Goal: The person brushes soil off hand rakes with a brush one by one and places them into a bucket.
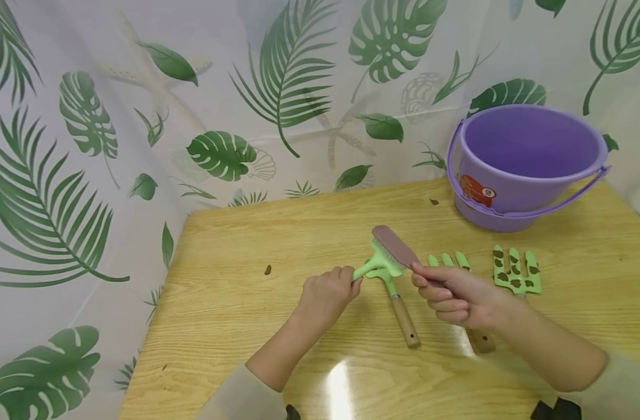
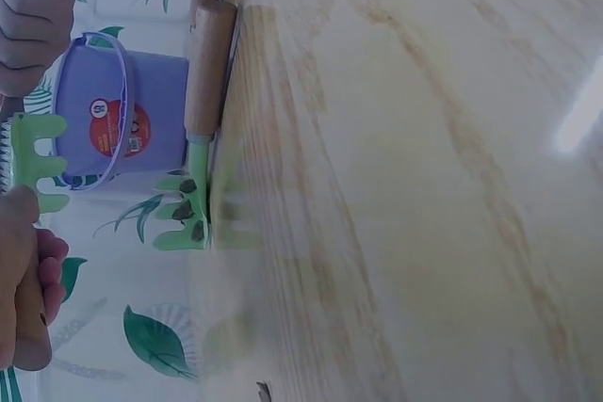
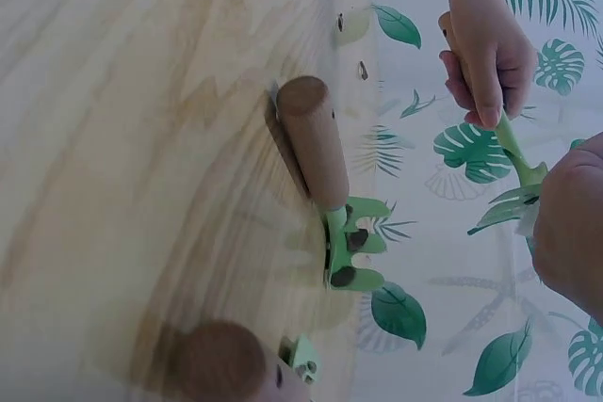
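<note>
In the head view my left hand (image 1: 327, 294) grips a green, three-tined hand fork (image 1: 369, 268); its wooden handle (image 2: 33, 317) shows in the left wrist view. My right hand (image 1: 464, 297) holds a mauve brush (image 1: 395, 245) by its handle, with the pale bristles against the green fork head. Under the hands lies another green tool with a wooden handle (image 1: 404, 321), its head partly covered. A second fork (image 1: 447, 259) lies partly behind my right hand. Farther right, a green fork (image 1: 516, 274) has dark brown patches on its tines.
A purple bucket (image 1: 509, 195) with a lowered handle stands at the back right of the wooden table (image 1: 220, 326). Small brown flecks (image 1: 268, 270) lie on the tabletop. A leaf-patterned cloth (image 1: 193, 105) hangs behind and to the left.
</note>
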Motion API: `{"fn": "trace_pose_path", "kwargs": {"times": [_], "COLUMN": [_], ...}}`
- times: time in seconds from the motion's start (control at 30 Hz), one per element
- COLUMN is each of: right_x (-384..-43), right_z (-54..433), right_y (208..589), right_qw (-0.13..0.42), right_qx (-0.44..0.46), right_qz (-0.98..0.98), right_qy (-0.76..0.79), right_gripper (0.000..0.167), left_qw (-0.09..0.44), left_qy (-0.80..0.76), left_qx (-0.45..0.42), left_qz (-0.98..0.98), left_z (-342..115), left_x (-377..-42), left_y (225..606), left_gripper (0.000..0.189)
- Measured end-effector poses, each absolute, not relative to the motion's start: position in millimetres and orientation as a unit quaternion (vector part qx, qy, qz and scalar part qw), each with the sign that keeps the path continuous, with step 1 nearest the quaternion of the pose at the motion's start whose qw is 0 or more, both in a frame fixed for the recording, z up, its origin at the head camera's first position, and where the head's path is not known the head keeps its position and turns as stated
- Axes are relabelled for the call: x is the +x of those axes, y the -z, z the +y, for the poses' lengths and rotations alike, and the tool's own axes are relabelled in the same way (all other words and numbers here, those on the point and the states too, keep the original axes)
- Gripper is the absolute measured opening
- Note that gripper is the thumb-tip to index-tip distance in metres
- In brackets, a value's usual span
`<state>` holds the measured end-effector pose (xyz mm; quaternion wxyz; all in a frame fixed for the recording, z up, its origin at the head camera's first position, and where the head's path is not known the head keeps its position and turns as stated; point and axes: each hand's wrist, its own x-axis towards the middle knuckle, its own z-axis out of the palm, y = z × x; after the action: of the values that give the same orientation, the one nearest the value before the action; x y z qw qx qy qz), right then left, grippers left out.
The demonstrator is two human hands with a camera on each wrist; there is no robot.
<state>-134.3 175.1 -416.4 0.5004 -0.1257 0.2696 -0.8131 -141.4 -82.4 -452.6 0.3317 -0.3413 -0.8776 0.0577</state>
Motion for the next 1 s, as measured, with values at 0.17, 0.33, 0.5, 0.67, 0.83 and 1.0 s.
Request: {"fn": "trace_pose_path", "kwargs": {"times": [0.17, 0.33, 0.5, 0.67, 0.83, 1.0], "right_x": [-131, -127, -126, -127, -128, -131], "right_z": [170, 170, 172, 172, 172, 174], "right_y": [428, 436, 441, 444, 448, 458], "right_qw": [0.502, 0.513, 0.525, 0.528, 0.527, 0.521], "right_qx": [-0.142, -0.141, -0.124, -0.117, -0.122, -0.083], "right_qz": [0.197, 0.134, 0.078, 0.05, 0.047, 0.037], "right_qy": [0.83, 0.836, 0.839, 0.839, 0.84, 0.849], "right_gripper": [0.048, 0.044, 0.041, 0.04, 0.043, 0.036], "left_qw": [0.327, 0.332, 0.34, 0.347, 0.344, 0.381], "left_qy": [-0.044, -0.024, -0.011, -0.005, 0.007, 0.024], "left_qx": [-0.342, -0.354, -0.357, -0.355, -0.357, -0.351], "left_qz": [-0.88, -0.874, -0.87, -0.868, -0.868, -0.855], "left_z": [-84, -83, -80, -79, -79, -75], "left_x": [-142, -141, -141, -142, -142, -143], "left_y": [456, 459, 461, 465, 468, 468], "left_gripper": [0.027, 0.034, 0.044, 0.047, 0.047, 0.045]}}
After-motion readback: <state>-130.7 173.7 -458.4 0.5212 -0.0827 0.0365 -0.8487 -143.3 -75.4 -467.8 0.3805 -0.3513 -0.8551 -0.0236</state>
